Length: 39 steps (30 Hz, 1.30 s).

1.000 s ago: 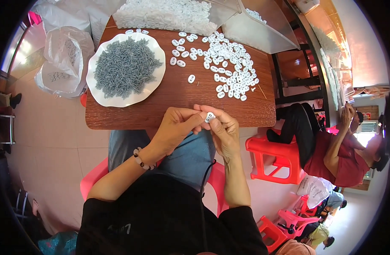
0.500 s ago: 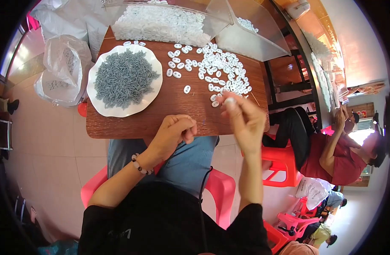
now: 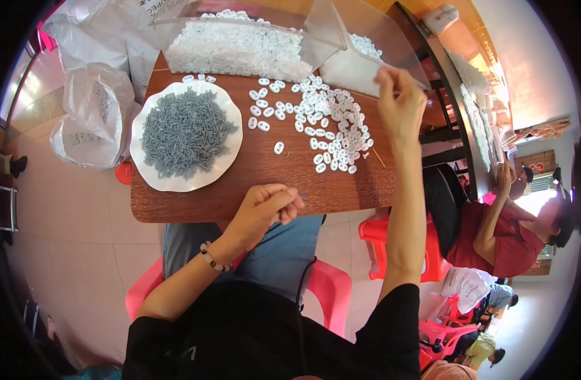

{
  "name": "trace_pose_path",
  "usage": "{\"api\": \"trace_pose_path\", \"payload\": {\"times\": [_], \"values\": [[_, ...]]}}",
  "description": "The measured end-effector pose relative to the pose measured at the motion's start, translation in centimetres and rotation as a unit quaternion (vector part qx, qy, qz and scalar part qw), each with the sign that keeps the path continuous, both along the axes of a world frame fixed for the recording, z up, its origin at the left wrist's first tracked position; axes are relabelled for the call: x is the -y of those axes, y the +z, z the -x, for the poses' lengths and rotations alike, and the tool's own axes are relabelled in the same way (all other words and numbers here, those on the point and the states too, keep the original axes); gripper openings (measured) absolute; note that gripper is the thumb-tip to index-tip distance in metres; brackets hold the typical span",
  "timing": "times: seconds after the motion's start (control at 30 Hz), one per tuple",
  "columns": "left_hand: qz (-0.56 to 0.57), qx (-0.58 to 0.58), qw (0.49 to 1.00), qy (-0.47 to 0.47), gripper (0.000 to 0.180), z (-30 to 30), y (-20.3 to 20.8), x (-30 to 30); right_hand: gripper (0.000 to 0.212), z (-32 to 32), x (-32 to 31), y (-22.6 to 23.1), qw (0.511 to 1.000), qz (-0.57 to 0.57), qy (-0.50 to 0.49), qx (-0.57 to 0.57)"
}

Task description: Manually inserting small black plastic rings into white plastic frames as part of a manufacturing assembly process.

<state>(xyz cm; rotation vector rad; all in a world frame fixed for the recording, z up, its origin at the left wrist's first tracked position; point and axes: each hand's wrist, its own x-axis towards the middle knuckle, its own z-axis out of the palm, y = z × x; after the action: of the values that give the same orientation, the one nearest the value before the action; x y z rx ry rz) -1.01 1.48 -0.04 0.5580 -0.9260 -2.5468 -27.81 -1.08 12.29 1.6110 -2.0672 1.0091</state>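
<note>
Brown wood-grain table with a spread of small white oval pieces with dark marks

At the left stands a round white plate with a scalloped rim; the pieces cluster toward the right, and translucent plastic bins line the far edge, with a thin tan stick near the right

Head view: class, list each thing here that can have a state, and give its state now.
Left hand: loosely curled
Right hand: in the air, blurred, fingers bent; whether it holds anything, cannot tell
Scalloped plate: heaped with grey pieces
White oval pieces: loose, some spread singly, others piled
Left clear bin: full of white pieces
Right clear bin: holding some white pieces
Plastic bag: open-mouthed
</note>
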Motion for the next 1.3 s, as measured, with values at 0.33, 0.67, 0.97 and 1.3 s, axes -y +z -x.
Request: {"api": "trace_pose_path", "payload": {"times": [0.33, 0.67, 0.97, 1.3], "values": [[0.039, 0.027, 0.999, 0.005, 0.026, 0.6, 0.5, -0.2, 0.010, -5.7, -2.3, -7.6, 0.978, -0.160, 0.133, 0.026], [0.063, 0.026, 0.998, 0.008, 0.025, 0.4, 0.4, -0.3, 0.017, -8.1, -3.0, -7.9, 0.962, -0.191, 0.190, 0.052], [0.052, 0.020, 0.998, 0.014, 0.024, 0.6, -0.2, -0.6, 0.021, -9.6, -2.4, -9.0, 0.957, -0.210, 0.198, 0.022], [0.066, 0.030, 0.997, 0.022, 0.026, 0.6, 0.3, -0.4, 0.018, -6.0, -2.4, -8.0, 0.972, -0.169, 0.146, 0.068]]}}
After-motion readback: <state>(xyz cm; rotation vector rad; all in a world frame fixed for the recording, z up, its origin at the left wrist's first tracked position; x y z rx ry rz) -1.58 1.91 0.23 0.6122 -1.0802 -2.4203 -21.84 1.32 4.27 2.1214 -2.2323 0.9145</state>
